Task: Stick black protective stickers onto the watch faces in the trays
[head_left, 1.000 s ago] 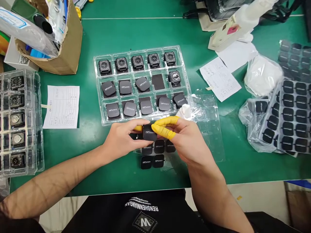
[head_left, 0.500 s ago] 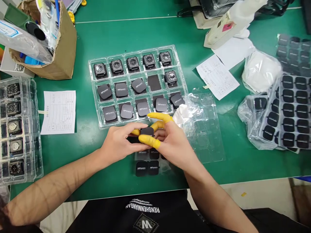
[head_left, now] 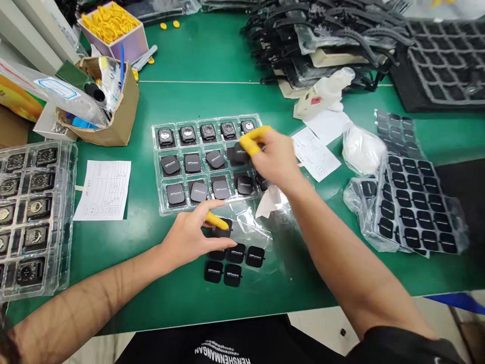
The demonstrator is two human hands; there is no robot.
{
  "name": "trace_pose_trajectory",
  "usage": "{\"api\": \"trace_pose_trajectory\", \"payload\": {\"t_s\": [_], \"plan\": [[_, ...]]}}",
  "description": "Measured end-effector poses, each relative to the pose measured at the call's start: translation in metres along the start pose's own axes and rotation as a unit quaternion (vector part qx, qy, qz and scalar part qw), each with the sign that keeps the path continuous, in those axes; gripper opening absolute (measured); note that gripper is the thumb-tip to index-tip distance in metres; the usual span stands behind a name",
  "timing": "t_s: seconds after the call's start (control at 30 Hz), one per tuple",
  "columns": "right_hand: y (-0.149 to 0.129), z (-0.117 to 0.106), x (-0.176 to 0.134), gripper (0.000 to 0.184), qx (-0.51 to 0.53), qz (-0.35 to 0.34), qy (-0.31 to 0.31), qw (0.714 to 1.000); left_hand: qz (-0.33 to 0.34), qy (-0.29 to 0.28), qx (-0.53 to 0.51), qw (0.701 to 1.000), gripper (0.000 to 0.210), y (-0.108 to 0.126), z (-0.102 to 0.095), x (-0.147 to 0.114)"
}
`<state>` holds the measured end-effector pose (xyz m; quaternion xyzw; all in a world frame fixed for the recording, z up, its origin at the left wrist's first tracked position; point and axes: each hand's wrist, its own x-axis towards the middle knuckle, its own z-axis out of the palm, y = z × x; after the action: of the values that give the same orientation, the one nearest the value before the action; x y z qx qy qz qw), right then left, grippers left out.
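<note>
A clear plastic tray [head_left: 161, 205] holds black smartwatches [head_left: 208, 132], several with sensor backs up in the far row and others showing dark HiFuture covers. Over the fourth compartment of the middle row, my right hand [head_left: 275, 151], in yellow finger cots, pinches a black smartwatch [head_left: 238, 153], blurred by motion. My left hand [head_left: 193, 227] is open, thumb and fingers apart, above a clear sheet of black HiFuture stickers [head_left: 235, 253]. Its yellow-capped index finger lies over one sticker; whether it touches cannot be told. A crumpled white cloth [head_left: 268, 199] lies beside the tray.
More watch trays [head_left: 74, 217] stand at the left beside a paper form [head_left: 102, 189]. Behind them are a cardboard box [head_left: 127, 114] of tools and a box of yellow finger cots [head_left: 109, 25]. On the right lie a white bottle [head_left: 322, 93], sticker sheets [head_left: 420, 202] and stacked straps [head_left: 326, 30].
My right hand has moved from beside my left hand out to the tray, carrying the smartwatch. My left hand has let go of it and opened above the stickers. The camera view has shifted.
</note>
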<state>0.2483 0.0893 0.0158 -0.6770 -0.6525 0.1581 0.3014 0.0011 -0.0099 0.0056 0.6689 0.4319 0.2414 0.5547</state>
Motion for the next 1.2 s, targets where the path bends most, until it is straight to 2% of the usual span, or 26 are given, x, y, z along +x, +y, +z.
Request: {"api": "trace_pose_trajectory", "payload": {"t_s": [0.07,0.13,0.17,0.23,0.37,0.43,0.53,0.6,0.67,0.77,0.8,0.87,0.97,1.07,1.2], "plan": [[0.012,0.004,0.017,0.022,-0.095,-0.040,-0.011,0.995,0.009,0.007,0.000,1.000,0.072,-0.001,0.001,0.000],[0.022,0.002,0.017,0.028,-0.149,-0.019,0.015,0.988,0.027,0.012,-0.002,1.000,0.069,-0.002,0.001,0.000],[0.027,0.000,0.014,0.031,-0.161,0.007,0.023,0.987,0.036,0.014,-0.004,0.999,0.067,-0.002,0.002,0.000],[0.035,-0.006,0.009,0.036,-0.173,0.043,-0.001,0.984,0.048,0.014,0.000,0.999,0.065,-0.003,0.002,0.001],[0.039,-0.018,0.016,0.032,-0.157,0.050,-0.053,0.985,0.053,0.018,0.008,0.998,0.062,-0.003,0.002,0.001],[0.034,-0.025,0.019,0.029,-0.097,0.091,-0.055,0.990,0.053,0.021,0.008,0.998,0.060,-0.003,0.001,0.002],[0.016,-0.035,0.001,0.033,0.095,0.145,-0.040,0.984,0.052,0.022,0.011,0.998,0.058,-0.003,0.001,0.002],[-0.001,-0.035,-0.030,0.034,0.248,0.143,-0.046,0.957,0.051,0.022,0.007,0.998,0.058,-0.002,0.001,0.002],[-0.022,-0.028,-0.071,0.029,0.360,0.144,-0.071,0.919,0.048,0.023,0.009,0.999,0.064,-0.001,0.000,0.002],[-0.047,-0.009,-0.125,0.031,0.427,0.212,-0.100,0.873,0.042,0.035,0.039,0.998,0.073,0.001,0.000,0.001],[-0.052,-0.004,-0.136,0.031,0.430,0.223,-0.100,0.869,0.037,0.038,0.045,0.998,0.072,0.002,0.000,0.001],[-0.056,0.002,-0.150,0.031,0.409,0.216,-0.078,0.883,0.024,0.042,0.044,0.998,0.065,0.003,0.001,0.001],[-0.053,0.003,-0.152,0.016,0.364,0.161,-0.028,0.917,0.032,0.043,0.021,0.998,0.058,0.003,0.001,0.001],[-0.054,0.004,-0.152,0.005,0.359,0.124,-0.012,0.925,0.063,0.044,0.005,0.997,0.051,0.002,0.000,0.002],[-0.063,0.004,-0.157,0.012,0.310,0.094,0.000,0.946,0.066,0.044,0.011,0.997,0.048,0.002,-0.001,0.002]]}}
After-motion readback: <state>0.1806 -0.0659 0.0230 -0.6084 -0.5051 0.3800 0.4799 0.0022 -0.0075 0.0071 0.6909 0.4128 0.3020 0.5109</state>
